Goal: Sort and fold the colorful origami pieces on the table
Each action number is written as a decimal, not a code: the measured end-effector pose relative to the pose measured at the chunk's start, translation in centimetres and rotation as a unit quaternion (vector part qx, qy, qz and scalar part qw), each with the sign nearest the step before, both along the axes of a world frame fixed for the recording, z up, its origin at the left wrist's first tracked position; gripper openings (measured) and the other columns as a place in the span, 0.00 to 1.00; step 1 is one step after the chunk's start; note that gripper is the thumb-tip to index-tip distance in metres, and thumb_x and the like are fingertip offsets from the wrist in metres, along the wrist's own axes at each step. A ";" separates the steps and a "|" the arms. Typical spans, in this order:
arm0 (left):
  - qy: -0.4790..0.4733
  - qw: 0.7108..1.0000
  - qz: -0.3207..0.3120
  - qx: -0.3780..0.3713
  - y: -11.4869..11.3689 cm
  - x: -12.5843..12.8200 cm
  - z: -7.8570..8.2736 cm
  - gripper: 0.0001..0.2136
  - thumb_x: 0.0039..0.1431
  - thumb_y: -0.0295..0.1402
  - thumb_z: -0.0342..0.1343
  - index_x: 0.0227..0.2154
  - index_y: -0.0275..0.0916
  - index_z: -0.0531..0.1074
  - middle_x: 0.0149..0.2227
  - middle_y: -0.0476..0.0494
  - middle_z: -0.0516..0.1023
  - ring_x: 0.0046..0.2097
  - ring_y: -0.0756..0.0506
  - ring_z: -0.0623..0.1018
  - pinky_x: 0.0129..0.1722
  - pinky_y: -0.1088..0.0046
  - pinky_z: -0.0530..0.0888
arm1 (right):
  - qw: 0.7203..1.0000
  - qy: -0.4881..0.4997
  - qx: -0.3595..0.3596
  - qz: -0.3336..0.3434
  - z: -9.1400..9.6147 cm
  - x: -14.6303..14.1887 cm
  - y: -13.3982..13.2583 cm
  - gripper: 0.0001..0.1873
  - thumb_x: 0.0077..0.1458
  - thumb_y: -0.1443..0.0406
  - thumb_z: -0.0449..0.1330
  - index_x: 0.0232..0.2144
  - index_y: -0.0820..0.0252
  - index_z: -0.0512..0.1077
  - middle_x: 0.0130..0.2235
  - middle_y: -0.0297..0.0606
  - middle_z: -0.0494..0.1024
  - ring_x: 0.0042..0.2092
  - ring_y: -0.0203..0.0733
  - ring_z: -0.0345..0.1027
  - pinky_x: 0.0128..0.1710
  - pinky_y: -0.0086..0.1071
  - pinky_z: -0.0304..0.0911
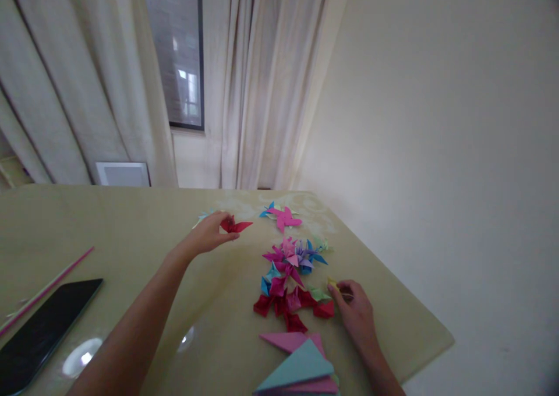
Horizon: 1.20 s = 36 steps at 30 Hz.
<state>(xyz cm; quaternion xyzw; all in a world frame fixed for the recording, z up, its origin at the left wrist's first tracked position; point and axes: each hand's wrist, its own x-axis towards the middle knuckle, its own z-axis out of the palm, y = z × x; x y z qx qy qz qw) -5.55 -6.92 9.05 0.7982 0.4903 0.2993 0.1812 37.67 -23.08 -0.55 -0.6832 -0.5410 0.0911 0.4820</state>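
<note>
My left hand (208, 233) reaches out over the yellow table (131, 233) and pinches a red folded paper flower (236, 226) at the far middle. My right hand (356, 311) rests near the table's right edge, its fingers curled round a small yellow-green folded piece (332, 282). Between the hands lies a pile of origami flowers (290, 279) in pink, red, purple and blue. A pink and blue flower (283, 216) lies apart further back. A pale green piece (203, 215) peeks out behind my left hand.
A stack of folded paper triangles (301, 364), pink and teal, lies at the near edge. A dark phone or tablet (43, 329) and a pink straw (48, 288) lie at the left. Curtains, a window and a wall stand behind; the table's right edge drops off close to my right hand.
</note>
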 end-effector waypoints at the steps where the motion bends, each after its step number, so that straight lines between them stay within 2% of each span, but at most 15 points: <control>1: -0.005 1.000 0.004 0.007 -0.1 0.1 0.1 0.16 0.54 0.48 0.64 0.36 0.42 0.76 0.40 0.41 0.83 0.44 0.37 0.81 0.47 0.62 0.75 | 1.000 -0.002 0.001 0.004 -0.1 0.0 0.0 0.25 0.53 0.41 0.65 0.32 0.57 0.77 0.36 0.45 0.79 0.39 0.55 0.78 0.39 0.44 0.76; 7: 0.035 0.999 0.016 0.034 0.1 -0.2 -0.4 0.11 0.57 0.45 0.62 0.32 0.42 0.76 0.37 0.41 0.83 0.41 0.38 0.81 0.45 0.62 0.74 | 0.999 -0.025 0.029 0.003 0.1 -0.1 -0.2 0.24 0.57 0.43 0.63 0.33 0.57 0.79 0.40 0.46 0.78 0.41 0.54 0.77 0.40 0.44 0.76; 12: 0.024 0.997 0.046 0.051 0.3 -0.5 -0.3 0.13 0.49 0.42 0.68 0.34 0.41 0.76 0.41 0.38 0.82 0.46 0.36 0.79 0.48 0.62 0.74 | 0.999 -0.033 0.037 0.008 0.4 -0.3 -0.2 0.23 0.58 0.43 0.62 0.33 0.57 0.79 0.41 0.46 0.77 0.43 0.55 0.75 0.41 0.45 0.75; 14: 0.011 0.998 0.045 0.032 0.1 -0.5 0.2 0.13 0.51 0.43 0.66 0.35 0.41 0.75 0.40 0.40 0.82 0.43 0.38 0.80 0.46 0.63 0.75 | 0.998 -0.041 0.045 0.001 0.4 -0.3 -0.2 0.24 0.58 0.43 0.61 0.34 0.57 0.79 0.41 0.46 0.77 0.43 0.54 0.75 0.42 0.45 0.74; 17: -0.034 0.999 0.008 -0.014 -0.8 0.2 1.4 0.14 0.57 0.47 0.62 0.36 0.42 0.74 0.34 0.44 0.82 0.37 0.41 0.80 0.39 0.66 0.74 | 0.995 -0.062 0.079 -0.022 0.4 -0.3 -0.4 0.25 0.60 0.43 0.60 0.38 0.58 0.78 0.43 0.47 0.77 0.44 0.55 0.73 0.44 0.48 0.73; 20: -0.088 0.993 -0.065 -0.048 -2.5 2.2 3.0 0.16 0.56 0.47 0.65 0.39 0.41 0.74 0.34 0.46 0.82 0.37 0.42 0.80 0.38 0.68 0.74 | 0.986 -0.076 0.144 -0.029 1.5 -1.2 -0.5 0.24 0.63 0.44 0.61 0.40 0.59 0.78 0.45 0.48 0.77 0.47 0.56 0.72 0.47 0.50 0.71; 22: -0.100 0.983 -0.134 -0.075 -4.1 4.1 3.9 0.16 0.56 0.46 0.67 0.40 0.41 0.74 0.35 0.47 0.82 0.37 0.43 0.80 0.38 0.69 0.73 | 0.981 -0.073 0.177 0.013 3.4 -2.7 -0.5 0.20 0.65 0.48 0.61 0.41 0.58 0.78 0.45 0.47 0.77 0.46 0.54 0.72 0.46 0.48 0.70; 24: -0.085 0.971 -0.205 -0.090 -5.7 6.0 4.6 0.16 0.57 0.46 0.68 0.40 0.41 0.75 0.36 0.48 0.82 0.38 0.44 0.80 0.38 0.71 0.73 | 0.976 -0.055 0.180 0.107 6.4 -4.9 -0.1 0.14 0.68 0.54 0.62 0.45 0.57 0.77 0.43 0.43 0.77 0.43 0.49 0.73 0.43 0.42 0.70; 27: -0.057 0.955 -0.278 -0.082 -7.5 7.9 5.1 0.14 0.59 0.45 0.68 0.41 0.42 0.77 0.39 0.47 0.82 0.40 0.45 0.79 0.40 0.71 0.72 | 0.955 -0.043 0.141 0.258 12.0 -8.5 1.0 0.14 0.70 0.58 0.60 0.54 0.54 0.75 0.44 0.40 0.78 0.42 0.45 0.74 0.45 0.38 0.70; 28: -0.056 0.952 -0.289 -0.082 -7.8 8.1 5.2 0.13 0.60 0.44 0.68 0.41 0.42 0.78 0.39 0.47 0.82 0.41 0.44 0.79 0.41 0.71 0.72 | 0.943 -0.052 0.103 0.311 13.8 -9.5 1.6 0.13 0.70 0.59 0.61 0.54 0.53 0.76 0.45 0.39 0.79 0.43 0.44 0.74 0.45 0.37 0.70; 30: -0.066 0.952 -0.286 -0.089 -8.0 7.9 5.5 0.13 0.60 0.44 0.68 0.42 0.42 0.78 0.40 0.47 0.82 0.41 0.44 0.79 0.42 0.71 0.73 | 0.912 -0.074 0.037 0.402 16.9 -11.3 2.8 0.10 0.70 0.60 0.61 0.49 0.52 0.79 0.43 0.37 0.81 0.43 0.44 0.76 0.45 0.36 0.71; 32: -0.083 0.957 -0.263 -0.094 -7.8 7.3 5.9 0.13 0.60 0.43 0.68 0.43 0.42 0.78 0.39 0.47 0.82 0.41 0.44 0.79 0.42 0.71 0.73 | 0.888 -0.096 0.013 0.449 19.0 -12.6 4.0 0.08 0.68 0.62 0.62 0.46 0.53 0.81 0.43 0.36 0.83 0.44 0.44 0.77 0.47 0.36 0.71; 34: -0.106 0.960 -0.243 -0.093 -7.7 6.7 6.4 0.13 0.60 0.42 0.68 0.44 0.43 0.78 0.41 0.47 0.83 0.42 0.45 0.79 0.43 0.71 0.74 | 0.878 -0.102 0.009 0.468 20.1 -13.4 5.1 0.10 0.67 0.64 0.63 0.49 0.53 0.81 0.43 0.36 0.84 0.43 0.43 0.77 0.46 0.36 0.71; 36: -0.124 0.959 -0.236 -0.098 -7.7 6.4 6.8 0.13 0.61 0.40 0.68 0.46 0.45 0.78 0.43 0.48 0.83 0.43 0.45 0.80 0.45 0.70 0.75 | 0.871 -0.101 0.003 0.480 20.3 -13.8 5.9 0.14 0.66 0.66 0.63 0.52 0.51 0.79 0.43 0.35 0.83 0.41 0.42 0.76 0.44 0.34 0.70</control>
